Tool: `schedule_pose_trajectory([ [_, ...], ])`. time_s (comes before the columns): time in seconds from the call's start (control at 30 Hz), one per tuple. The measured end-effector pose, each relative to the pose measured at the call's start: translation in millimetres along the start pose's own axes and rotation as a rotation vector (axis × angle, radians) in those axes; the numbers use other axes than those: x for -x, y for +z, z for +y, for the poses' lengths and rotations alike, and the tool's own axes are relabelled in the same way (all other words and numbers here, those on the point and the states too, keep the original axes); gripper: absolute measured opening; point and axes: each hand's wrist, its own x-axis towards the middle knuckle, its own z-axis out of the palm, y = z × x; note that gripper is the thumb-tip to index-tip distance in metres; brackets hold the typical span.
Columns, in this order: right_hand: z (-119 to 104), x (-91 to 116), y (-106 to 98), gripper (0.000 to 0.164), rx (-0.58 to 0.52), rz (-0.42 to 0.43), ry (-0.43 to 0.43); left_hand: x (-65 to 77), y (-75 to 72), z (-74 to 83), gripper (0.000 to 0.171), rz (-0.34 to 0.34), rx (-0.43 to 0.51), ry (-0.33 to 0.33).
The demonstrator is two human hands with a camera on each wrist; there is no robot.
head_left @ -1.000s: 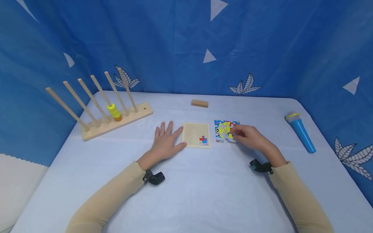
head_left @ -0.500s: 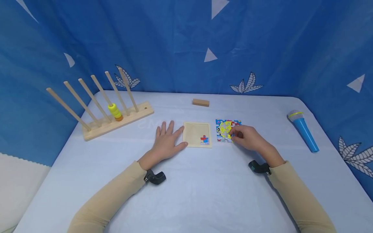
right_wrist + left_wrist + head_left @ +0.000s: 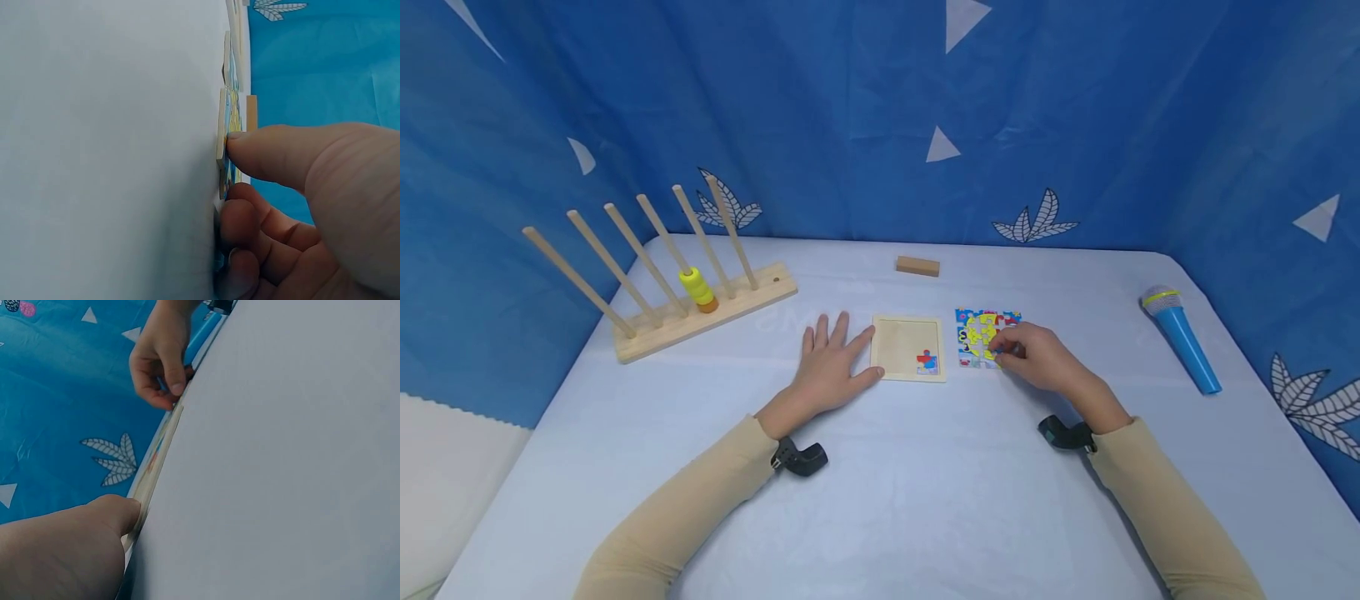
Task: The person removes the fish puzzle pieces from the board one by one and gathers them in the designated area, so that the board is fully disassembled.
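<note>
My left hand (image 3: 829,372) lies with spread, straight fingers on the white table, thumb and index fingertip touching the left edge of a square wooden puzzle tray (image 3: 895,350). In the tray's lower right corner sits one red and blue puzzle piece (image 3: 927,363). To the right, a colourful puzzle (image 3: 973,329) lies on the table, yellow in its middle. At its lower right corner my right hand (image 3: 1036,354) pinches a puzzle piece (image 3: 221,128) between thumb and curled fingers. In the right wrist view that piece's pale wooden edge shows beside the thumb; its far side is hidden.
A wooden stand with several pegs (image 3: 703,312) is at the left, yellow rings (image 3: 697,286) on one peg. A small wooden block (image 3: 917,266) lies at the back. On the right is a blue toy microphone (image 3: 1183,346). A blue curtain (image 3: 850,125) hangs behind.
The piece under my right hand has gone from tilted and apart to lying closer against the other pieces. My left hand stays on the tray's edge.
</note>
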Motion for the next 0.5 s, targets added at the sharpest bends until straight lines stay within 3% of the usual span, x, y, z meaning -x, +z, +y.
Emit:
schedule_pose_trajectory([
  [0.5, 3.6, -0.6, -0.2, 0.015, -0.022, 0.008, 0.004, 1.0, -1.7, 2.1, 0.073, -0.006, 0.008, -0.003],
])
